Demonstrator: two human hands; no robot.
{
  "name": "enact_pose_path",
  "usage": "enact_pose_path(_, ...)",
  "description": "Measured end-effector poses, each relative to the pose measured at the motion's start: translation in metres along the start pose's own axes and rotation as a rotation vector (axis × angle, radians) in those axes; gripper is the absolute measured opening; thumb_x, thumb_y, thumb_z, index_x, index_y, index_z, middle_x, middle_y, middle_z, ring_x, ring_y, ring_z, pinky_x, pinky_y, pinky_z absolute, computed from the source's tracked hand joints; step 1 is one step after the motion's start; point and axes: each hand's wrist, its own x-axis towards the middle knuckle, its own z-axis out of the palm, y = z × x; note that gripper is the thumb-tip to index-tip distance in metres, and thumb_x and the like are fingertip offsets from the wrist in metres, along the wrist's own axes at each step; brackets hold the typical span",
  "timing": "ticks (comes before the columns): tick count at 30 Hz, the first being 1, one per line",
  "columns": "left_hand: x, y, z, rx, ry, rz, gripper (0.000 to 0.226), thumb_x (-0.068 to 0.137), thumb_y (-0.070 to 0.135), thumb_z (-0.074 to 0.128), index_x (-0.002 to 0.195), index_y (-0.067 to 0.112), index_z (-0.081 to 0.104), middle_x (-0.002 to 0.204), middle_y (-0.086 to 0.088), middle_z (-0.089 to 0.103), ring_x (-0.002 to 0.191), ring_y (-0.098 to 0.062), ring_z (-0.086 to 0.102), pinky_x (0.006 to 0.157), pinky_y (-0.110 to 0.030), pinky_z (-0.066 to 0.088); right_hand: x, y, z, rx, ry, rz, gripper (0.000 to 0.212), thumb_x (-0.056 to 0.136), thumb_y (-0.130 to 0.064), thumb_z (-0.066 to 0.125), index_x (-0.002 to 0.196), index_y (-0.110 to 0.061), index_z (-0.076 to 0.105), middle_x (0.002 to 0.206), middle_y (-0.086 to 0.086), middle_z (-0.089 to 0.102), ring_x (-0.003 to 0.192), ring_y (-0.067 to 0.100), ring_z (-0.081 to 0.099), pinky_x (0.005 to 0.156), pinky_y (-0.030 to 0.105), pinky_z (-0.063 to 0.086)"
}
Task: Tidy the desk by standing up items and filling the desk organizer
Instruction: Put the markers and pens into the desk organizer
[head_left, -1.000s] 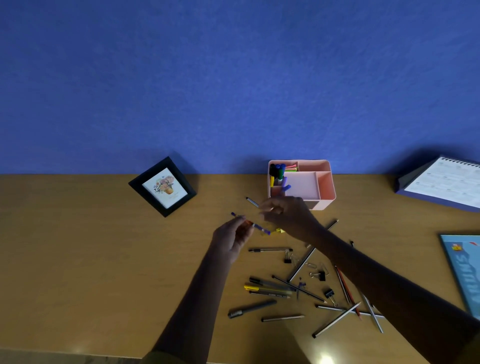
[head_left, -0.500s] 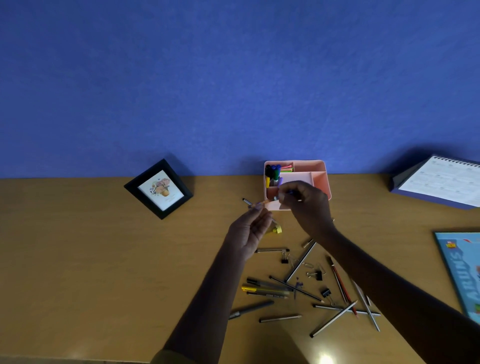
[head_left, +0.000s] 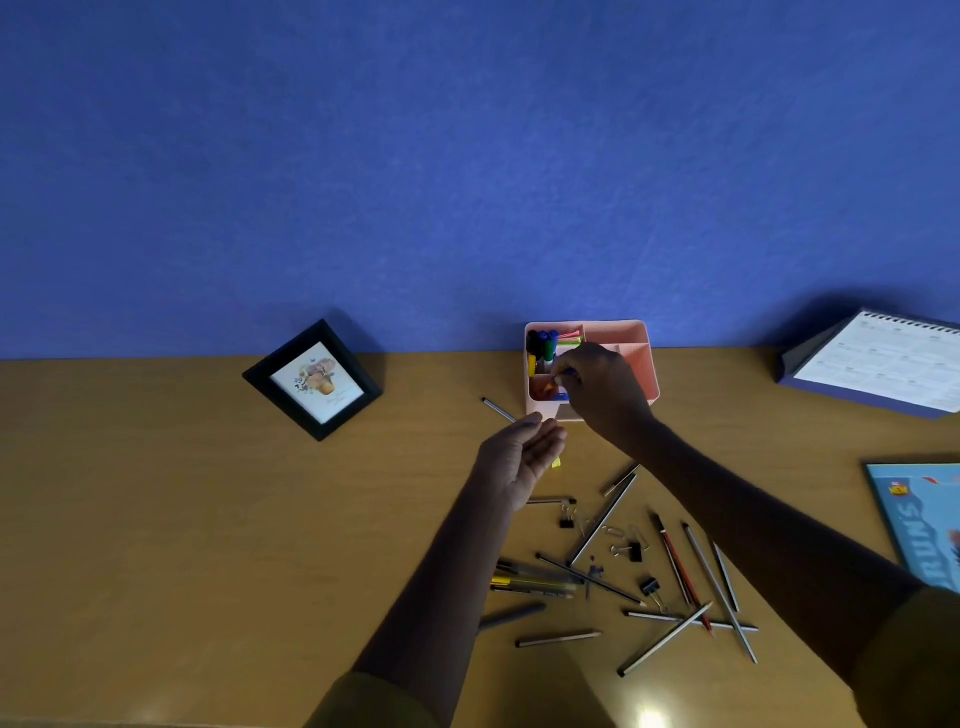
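The pink desk organizer (head_left: 643, 339) stands at the back of the desk against the blue wall, with several markers (head_left: 543, 344) upright in its back left compartment. My right hand (head_left: 602, 387) reaches over the organizer's front left part and pinches a blue pen (head_left: 564, 372) between its fingertips. Just in front of the organizer, my left hand (head_left: 519, 457) hovers with relaxed fingers and holds nothing. One grey pen (head_left: 497, 409) lies on the desk left of the organizer. Several loose pens and pencils (head_left: 602, 577) are scattered nearer to me.
A black picture frame (head_left: 313, 381) lies flat at the back left. A desk calendar (head_left: 883, 364) lies at the back right, and a light blue book (head_left: 924, 519) at the right edge. Black binder clips (head_left: 568, 520) and a small yellow piece (head_left: 557, 462) lie among the pens.
The blue pen passed from my left hand to my right hand. My right hand carried it back over the organizer, and my left hand opened and stayed in front.
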Motion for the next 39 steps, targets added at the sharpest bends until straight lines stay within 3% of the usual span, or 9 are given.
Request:
enact_pose_path(5,0.004,-0.002,0.008,0.004,-0.015,-0.010,0.027,0.102,-0.001,0.064,0.129,-0.008,0.065,0.115,-0.026,0.077,0.104,-0.035,0.078,0.088,-0.041,0.066,0.003,0.002,0.011,-0.057,-0.086,0.010,0.012,0.101,-0.010,0.069,0.106,-0.008,0.079,0.110,0.009,0.078,0.092,0.022,0.076,0.076,0.032,0.064)
enact_pose_path(10,0.004,-0.004,0.018,-0.020,-0.003,-0.022,0.026,0.101,-0.005,0.063,0.127,-0.008,0.065,0.103,-0.024,0.079,0.099,-0.034,0.077,0.080,-0.041,0.068,0.006,0.004,0.016,-0.096,-0.165,0.035,0.008,0.099,-0.013,0.072,0.105,-0.012,0.077,0.106,0.007,0.077,0.089,0.021,0.074,0.076,0.036,0.066)
enact_pose_path(15,0.007,-0.003,0.025,-0.031,0.004,-0.010,0.029,0.101,-0.011,0.058,0.129,-0.007,0.067,0.122,-0.027,0.075,0.115,-0.035,0.073,0.090,-0.044,0.063,0.003,0.003,0.015,-0.027,-0.172,0.081,0.012,0.101,-0.018,0.071,0.110,-0.015,0.077,0.113,0.004,0.076,0.099,0.020,0.074,0.083,0.037,0.065)
enact_pose_path(23,0.012,-0.002,0.027,-0.041,0.000,-0.023,0.029,0.101,-0.012,0.055,0.126,-0.005,0.069,0.116,-0.021,0.079,0.115,-0.032,0.074,0.088,-0.044,0.062,-0.003,0.006,0.016,0.026,-0.168,0.125,0.019,0.098,-0.015,0.075,0.117,-0.017,0.076,0.118,0.003,0.075,0.104,0.019,0.074,0.087,0.036,0.065)
enact_pose_path(29,0.012,-0.001,0.028,-0.040,-0.002,-0.030,0.028,0.100,-0.011,0.058,0.126,-0.007,0.067,0.124,-0.026,0.075,0.119,-0.035,0.072,0.095,-0.046,0.061,0.009,0.001,0.016,-0.106,-0.152,0.093,0.020,0.095,-0.015,0.078,0.115,-0.019,0.077,0.117,0.003,0.077,0.101,0.020,0.075,0.083,0.033,0.064)
enact_pose_path(32,0.012,0.001,0.025,-0.049,-0.010,-0.035,0.024,0.101,-0.010,0.058,0.122,-0.007,0.068,0.112,-0.025,0.077,0.109,-0.034,0.075,0.091,-0.045,0.063,0.020,-0.005,0.013,-0.178,-0.187,0.069,0.024,0.094,-0.011,0.075,0.118,-0.018,0.077,0.118,0.007,0.076,0.101,0.023,0.074,0.083,0.036,0.065)
enact_pose_path(35,0.012,0.003,0.021,-0.050,-0.019,-0.042,0.025,0.101,-0.007,0.060,0.125,-0.007,0.067,0.100,-0.022,0.080,0.099,-0.031,0.078,0.090,-0.043,0.064,0.029,-0.011,0.011,-0.303,-0.225,0.031,0.026,0.098,-0.013,0.072,0.123,-0.017,0.075,0.119,0.007,0.074,0.102,0.025,0.074,0.084,0.031,0.062)
enact_pose_path(39,0.015,0.006,0.013,-0.069,-0.027,-0.047,0.030,0.102,-0.004,0.062,0.132,-0.008,0.063,0.116,-0.025,0.077,0.117,-0.035,0.075,0.097,-0.044,0.063,0.037,-0.016,0.009,-0.276,-0.211,0.008,0.025,0.093,-0.010,0.075,0.117,-0.016,0.074,0.110,0.007,0.076,0.093,0.023,0.074,0.073,0.027,0.057)
